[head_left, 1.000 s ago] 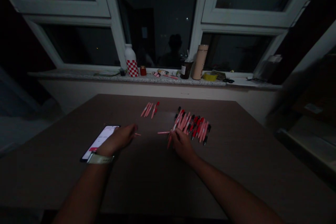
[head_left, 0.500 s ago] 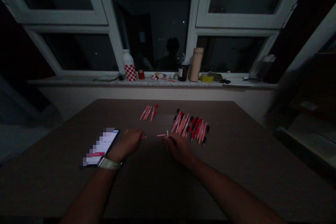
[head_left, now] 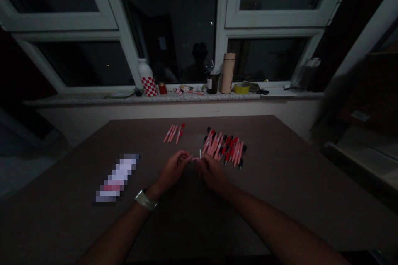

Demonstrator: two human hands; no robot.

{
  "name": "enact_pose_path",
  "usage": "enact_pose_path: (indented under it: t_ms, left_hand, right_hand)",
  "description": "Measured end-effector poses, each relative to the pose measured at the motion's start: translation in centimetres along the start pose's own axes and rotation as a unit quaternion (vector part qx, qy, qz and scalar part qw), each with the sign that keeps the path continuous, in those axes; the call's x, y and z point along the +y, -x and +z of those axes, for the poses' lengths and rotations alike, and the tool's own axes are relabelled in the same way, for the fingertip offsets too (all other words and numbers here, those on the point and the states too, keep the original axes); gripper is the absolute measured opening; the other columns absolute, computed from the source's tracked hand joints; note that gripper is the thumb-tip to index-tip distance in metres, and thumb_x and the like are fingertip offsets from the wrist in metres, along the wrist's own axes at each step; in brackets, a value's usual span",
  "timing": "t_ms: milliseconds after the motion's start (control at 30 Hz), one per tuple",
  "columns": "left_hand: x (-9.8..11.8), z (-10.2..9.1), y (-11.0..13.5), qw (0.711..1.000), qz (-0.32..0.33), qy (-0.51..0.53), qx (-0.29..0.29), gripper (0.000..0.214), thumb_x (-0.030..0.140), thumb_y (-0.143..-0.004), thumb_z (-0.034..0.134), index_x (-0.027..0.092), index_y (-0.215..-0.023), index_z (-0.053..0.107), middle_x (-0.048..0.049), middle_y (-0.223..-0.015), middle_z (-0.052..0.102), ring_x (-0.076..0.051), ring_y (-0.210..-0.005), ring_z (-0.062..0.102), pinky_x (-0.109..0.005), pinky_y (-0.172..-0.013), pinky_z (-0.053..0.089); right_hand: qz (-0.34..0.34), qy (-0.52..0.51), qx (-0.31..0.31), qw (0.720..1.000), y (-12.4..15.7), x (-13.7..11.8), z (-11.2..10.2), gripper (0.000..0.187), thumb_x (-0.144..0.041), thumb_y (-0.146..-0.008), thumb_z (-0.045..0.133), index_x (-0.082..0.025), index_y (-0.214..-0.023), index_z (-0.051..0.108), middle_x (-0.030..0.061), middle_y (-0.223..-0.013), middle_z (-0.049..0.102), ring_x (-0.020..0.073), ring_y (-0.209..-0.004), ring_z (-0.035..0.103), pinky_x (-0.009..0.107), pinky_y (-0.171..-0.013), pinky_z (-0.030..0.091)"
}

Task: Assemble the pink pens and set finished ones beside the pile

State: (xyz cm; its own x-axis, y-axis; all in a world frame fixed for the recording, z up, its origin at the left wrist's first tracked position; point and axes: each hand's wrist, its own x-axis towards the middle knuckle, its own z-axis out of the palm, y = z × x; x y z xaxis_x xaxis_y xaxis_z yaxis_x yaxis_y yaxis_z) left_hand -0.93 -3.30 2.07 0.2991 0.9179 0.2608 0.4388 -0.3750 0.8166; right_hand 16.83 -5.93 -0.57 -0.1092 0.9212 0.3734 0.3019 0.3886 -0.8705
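Observation:
My left hand and my right hand are close together above the near middle of the table, fingers pinched. Between their fingertips shows a short stretch of a slim pink pen; my fingers cover most of it. A small white strip, perhaps the pen's clip, stands up at my right fingertips. Beyond my right hand lies a row of pink, red and black pens. Farther off to the left is a smaller group of pink pens, with a red one beside it.
A phone, blurred out, lies left of my left arm on the brown table. Along the windowsill stand a white-and-red checked bottle, a red jar, a dark cup, a beige flask and yellow tape.
My left hand has moved right, away from the phone, bringing the small pink piece in its fingers up to the pink pen at my right hand. The right hand has barely moved.

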Motion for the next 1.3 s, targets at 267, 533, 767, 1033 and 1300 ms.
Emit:
enact_pose_path:
  t_ms: [267, 533, 767, 1033, 1300]
  left_hand:
    - [-0.4, 0.5, 0.4, 0.997, 0.045, -0.066, -0.014, 0.026, 0.041, -0.096, 0.052, 0.019, -0.099, 0.066, -0.0044, -0.091, 0.069, -0.018, -0.081, 0.062, -0.028, -0.073, 0.048]
    - [-0.1, 0.0, 0.5, 0.992, 0.08, -0.1, -0.007, 0.02, 0.035, -0.095, 0.057, 0.02, -0.098, 0.069, -0.0058, -0.095, 0.07, -0.019, -0.086, 0.063, -0.029, -0.076, 0.048]
    - [-0.2, 0.2, 0.5, 0.996, 0.027, -0.07, 0.041, 0.022, 0.037, -0.09, 0.063, 0.019, -0.102, 0.068, -0.004, -0.088, 0.072, -0.018, -0.078, 0.064, -0.027, -0.07, 0.05]
    - [0.0, 0.0, 0.3, 0.998, 0.053, -0.025, 0.024, 0.022, 0.035, -0.093, 0.058, 0.02, -0.102, 0.071, -0.0069, -0.101, 0.072, -0.019, -0.091, 0.066, -0.03, -0.081, 0.052]
    - [0.6, -0.2, 0.5, 0.995, 0.091, -0.003, -0.034, 0.021, 0.031, -0.095, 0.056, 0.02, -0.1, 0.074, -0.0082, -0.098, 0.07, -0.019, -0.092, 0.065, -0.03, -0.082, 0.053]
  right_hand:
    - [0.031, -0.031, 0.021, 0.999, -0.4, 0.6, 0.0, 0.03, -0.044, -0.097, 0.051, -0.02, -0.079, 0.059, -0.0013, -0.061, 0.062, 0.0139, -0.053, 0.057, 0.024, -0.053, 0.039]
    - [0.037, -0.03, -0.006, 0.999, -0.3, 0.4, 0.2, 0.033, -0.046, -0.097, 0.05, -0.02, -0.078, 0.06, -0.0026, -0.055, 0.058, 0.0134, -0.048, 0.055, 0.023, -0.049, 0.038]
    - [0.062, -0.055, 0.017, 0.996, -0.4, 1.0, 0.3, 0.036, -0.049, -0.095, 0.052, -0.02, -0.074, 0.059, -0.0019, -0.055, 0.059, 0.014, -0.049, 0.056, 0.024, -0.05, 0.04]
    - [0.025, -0.053, -0.044, 0.997, -0.3, 0.7, 0.4, 0.029, -0.043, -0.096, 0.052, -0.019, -0.086, 0.065, -0.0001, -0.07, 0.068, 0.014, -0.058, 0.062, 0.023, -0.055, 0.043]
    - [-0.02, -0.003, -0.065, 0.998, -0.2, 0.8, 0.1, 0.025, -0.035, -0.098, 0.051, -0.019, -0.089, 0.068, -0.0013, -0.067, 0.067, 0.0136, -0.059, 0.061, 0.023, -0.059, 0.043]
